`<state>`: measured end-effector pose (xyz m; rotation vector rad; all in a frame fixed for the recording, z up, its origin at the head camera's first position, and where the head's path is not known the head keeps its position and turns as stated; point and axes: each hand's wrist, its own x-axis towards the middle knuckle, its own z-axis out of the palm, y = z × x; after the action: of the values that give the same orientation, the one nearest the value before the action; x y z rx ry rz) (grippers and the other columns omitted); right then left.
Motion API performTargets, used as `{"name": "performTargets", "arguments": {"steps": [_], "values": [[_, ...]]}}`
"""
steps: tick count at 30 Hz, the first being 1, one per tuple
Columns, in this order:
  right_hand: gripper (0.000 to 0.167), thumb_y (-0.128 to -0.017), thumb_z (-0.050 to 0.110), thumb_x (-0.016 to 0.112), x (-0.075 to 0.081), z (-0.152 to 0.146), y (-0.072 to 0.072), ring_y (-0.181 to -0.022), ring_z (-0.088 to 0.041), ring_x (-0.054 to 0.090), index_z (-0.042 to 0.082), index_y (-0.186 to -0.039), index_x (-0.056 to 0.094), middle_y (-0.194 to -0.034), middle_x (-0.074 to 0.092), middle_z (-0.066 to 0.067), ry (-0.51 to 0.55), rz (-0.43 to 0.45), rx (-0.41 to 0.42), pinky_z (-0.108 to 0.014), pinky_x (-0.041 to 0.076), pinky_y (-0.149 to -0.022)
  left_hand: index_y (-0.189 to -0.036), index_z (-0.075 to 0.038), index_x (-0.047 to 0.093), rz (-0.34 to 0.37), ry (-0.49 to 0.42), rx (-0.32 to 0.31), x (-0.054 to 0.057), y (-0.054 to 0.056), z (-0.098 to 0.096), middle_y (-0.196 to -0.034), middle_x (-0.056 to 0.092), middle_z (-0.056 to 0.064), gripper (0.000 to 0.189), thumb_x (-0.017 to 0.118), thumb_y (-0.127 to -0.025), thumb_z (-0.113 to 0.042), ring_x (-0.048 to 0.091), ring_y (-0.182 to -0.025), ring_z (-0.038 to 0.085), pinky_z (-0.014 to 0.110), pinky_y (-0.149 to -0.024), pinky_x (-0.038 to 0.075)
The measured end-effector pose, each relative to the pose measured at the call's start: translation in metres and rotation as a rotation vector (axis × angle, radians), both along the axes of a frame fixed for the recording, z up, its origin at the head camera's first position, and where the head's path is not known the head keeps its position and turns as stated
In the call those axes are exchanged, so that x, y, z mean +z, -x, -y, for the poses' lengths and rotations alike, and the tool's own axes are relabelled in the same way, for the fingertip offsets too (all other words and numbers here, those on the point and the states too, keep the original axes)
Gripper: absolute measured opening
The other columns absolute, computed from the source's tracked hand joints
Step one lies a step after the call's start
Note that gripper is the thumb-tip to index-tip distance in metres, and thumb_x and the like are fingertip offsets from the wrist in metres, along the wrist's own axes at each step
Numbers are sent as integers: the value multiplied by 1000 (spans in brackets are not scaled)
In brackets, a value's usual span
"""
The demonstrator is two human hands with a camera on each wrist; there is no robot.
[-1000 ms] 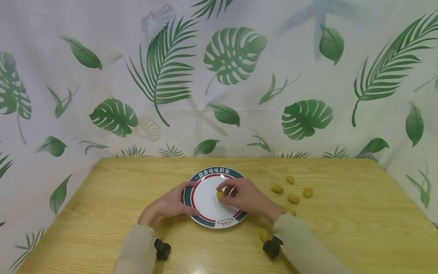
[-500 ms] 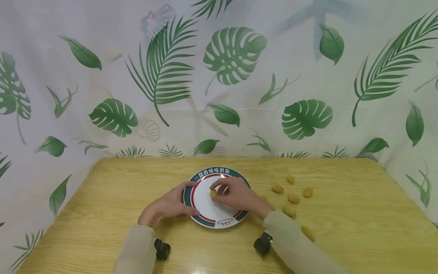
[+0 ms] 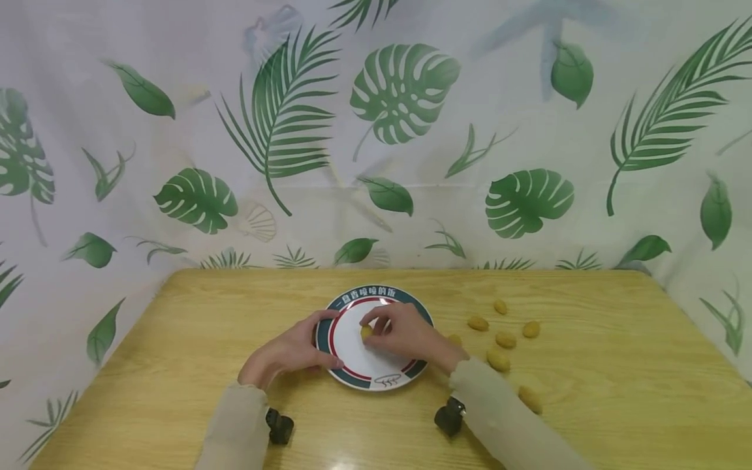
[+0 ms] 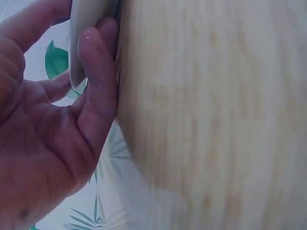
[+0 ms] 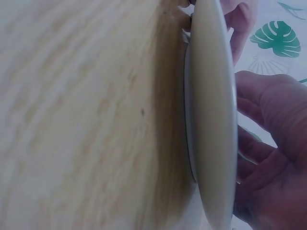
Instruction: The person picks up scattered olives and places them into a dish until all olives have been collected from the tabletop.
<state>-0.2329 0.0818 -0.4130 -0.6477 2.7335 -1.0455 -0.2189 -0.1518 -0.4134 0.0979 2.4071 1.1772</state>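
A white plate with a dark blue-green rim and a red ring lies on the wooden table. My left hand grips its left rim, thumb above; in the left wrist view, fingertips curl beneath the plate's edge. Over the white middle, my right hand pinches a small yellow oval piece between thumb and fingers. From the right wrist view, the plate's underside fills the centre and hides that piece, with the right hand on the far side.
Several more yellow-brown oval pieces lie scattered on the table right of the plate, some close beside the right forearm. A leaf-printed cloth hangs behind the table's back edge.
My right hand has moved slightly left over the plate with the yellow piece, then stayed almost still. The left hand and plate have kept their place.
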Motion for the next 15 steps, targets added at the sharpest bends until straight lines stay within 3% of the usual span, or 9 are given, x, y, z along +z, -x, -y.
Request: {"name": "performTargets", "arguments": {"steps": [4, 9, 15], "values": [[22, -88, 21, 81, 2, 0, 1, -79, -11, 60, 18, -109, 76, -87, 71, 3, -15, 3, 14, -25, 50, -70, -154, -28, 41, 2, 12, 12, 0, -1, 1, -157, 43, 12, 92, 90, -76, -24, 45, -131, 33, 50, -110, 42], [24, -88, 22, 81, 4, -7, 1, -80, -12, 60, 17, -110, 76, -86, 69, 3, -20, 28, -8, -25, 51, -70, -154, -28, 41, 7, 12, 9, 0, 0, 0, -155, 44, 12, 92, 90, -76, -25, 46, -128, 32, 46, -103, 46], [27, -89, 23, 81, 4, -22, -3, -83, -11, 61, 17, -114, 74, -92, 69, 4, 2, 44, 31, -24, 53, -73, -154, -25, 40, 11, -4, -18, -1, 1, -1, -153, 44, 13, 92, 90, -77, -23, 47, -126, 32, 41, -97, 47]]}}
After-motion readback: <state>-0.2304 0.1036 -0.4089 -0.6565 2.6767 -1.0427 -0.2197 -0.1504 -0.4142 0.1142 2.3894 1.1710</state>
